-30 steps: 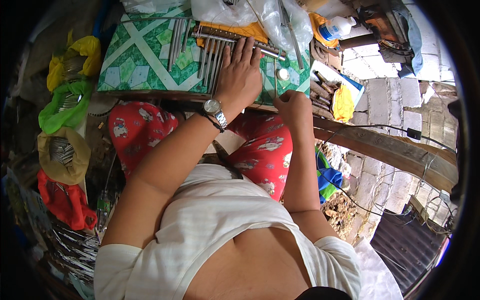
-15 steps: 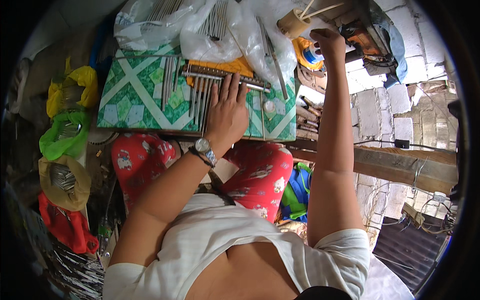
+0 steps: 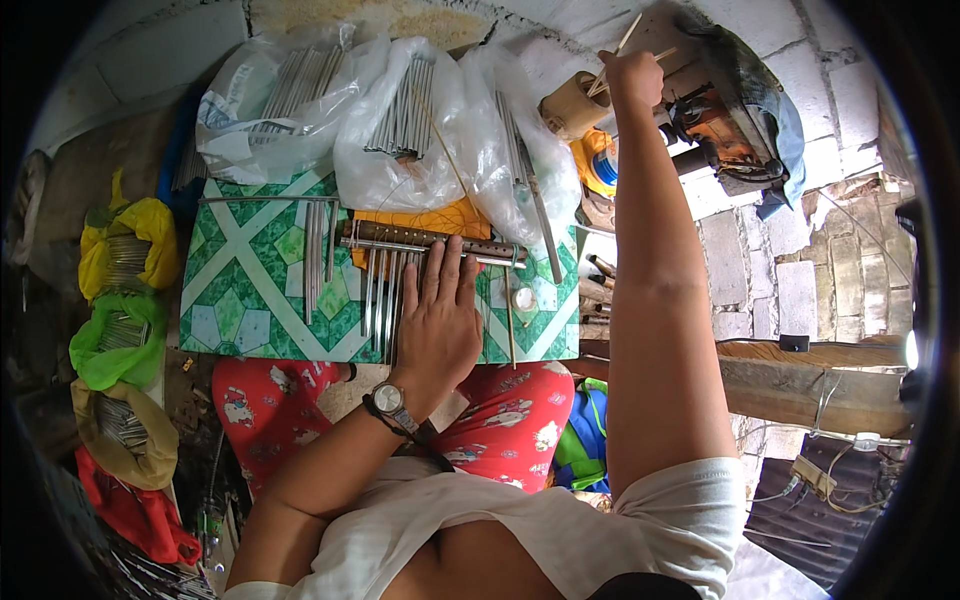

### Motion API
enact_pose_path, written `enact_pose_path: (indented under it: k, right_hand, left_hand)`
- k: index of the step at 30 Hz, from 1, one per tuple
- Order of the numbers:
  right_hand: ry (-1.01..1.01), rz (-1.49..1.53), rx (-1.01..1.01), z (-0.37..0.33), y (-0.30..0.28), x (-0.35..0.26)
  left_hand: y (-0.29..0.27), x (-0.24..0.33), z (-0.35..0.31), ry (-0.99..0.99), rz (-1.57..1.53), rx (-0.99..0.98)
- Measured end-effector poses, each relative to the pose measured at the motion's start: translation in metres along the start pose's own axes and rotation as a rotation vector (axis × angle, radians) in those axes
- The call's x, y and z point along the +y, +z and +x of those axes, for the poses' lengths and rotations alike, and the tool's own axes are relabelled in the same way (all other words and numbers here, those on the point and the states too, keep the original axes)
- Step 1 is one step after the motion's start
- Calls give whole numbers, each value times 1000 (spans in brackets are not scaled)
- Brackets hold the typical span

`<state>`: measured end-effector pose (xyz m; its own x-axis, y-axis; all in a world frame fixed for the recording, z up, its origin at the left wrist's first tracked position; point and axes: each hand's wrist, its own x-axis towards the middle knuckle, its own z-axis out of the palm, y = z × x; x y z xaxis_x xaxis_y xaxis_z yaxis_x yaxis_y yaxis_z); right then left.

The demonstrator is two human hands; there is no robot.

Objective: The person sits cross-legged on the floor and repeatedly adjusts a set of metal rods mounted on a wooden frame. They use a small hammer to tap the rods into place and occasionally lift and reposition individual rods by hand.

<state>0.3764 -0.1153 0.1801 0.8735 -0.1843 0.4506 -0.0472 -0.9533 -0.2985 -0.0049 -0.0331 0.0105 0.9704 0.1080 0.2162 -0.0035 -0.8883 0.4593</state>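
Observation:
My left hand (image 3: 440, 315) lies flat, fingers stretched out, over a row of thin metal tubes (image 3: 380, 295) and the dark bar with holes (image 3: 405, 235) along their top. This piece rests on a green patterned tabletop (image 3: 240, 245), partly on an orange cloth (image 3: 452, 217). At the far right my right hand (image 3: 634, 80) is closed around a thin wooden stick (image 3: 628, 35) standing in a bamboo cup (image 3: 572, 107). Its fingertips are partly hidden. Close to my left hand are a small white round item (image 3: 524, 299) and a thin stick (image 3: 510, 330).
Clear plastic bags (image 3: 275, 105) with metal tubes line the table's back. More tubes (image 3: 314, 260) lie at left. Yellow (image 3: 95, 265), green (image 3: 95, 365), tan (image 3: 150, 450) and red bags (image 3: 140, 515) stand at the left side. An orange and black machine (image 3: 735, 145) sits far right.
My right hand has moved left and away from me to the sticks in the bamboo cup. My left hand stays on the tubes. The whole view has tilted toward the back.

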Motion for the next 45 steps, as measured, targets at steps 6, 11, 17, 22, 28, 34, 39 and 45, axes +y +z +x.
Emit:
enact_pose_path:
  k: [6,11,17,22,28,34,39,45]
  right_hand:
    - [72,48,-2,21,9,0]
    - [-274,162,137,29,-10,7]
    - [-495,832,140,-61,-106,21]
    - [-504,898,0,-204,-145,98]
    - [45,761,-422,-312,-78,168]
    - [223,1051,-497,-324,-62,195]
    - [291,1203,-515,-321,-69,185]
    - [-95,924,-365,-322,-55,171]
  left_hand:
    - [-1,0,0,-1,-10,1]
    - [-1,-1,1,4,-45,53]
    - [4,-2,0,28,-39,115]
    - [6,-2,0,29,-29,158]
    - [12,-4,0,24,-5,164]
    - [16,-5,0,30,26,175]
    - [16,-6,0,31,30,175]
    - [18,-6,0,30,26,192]
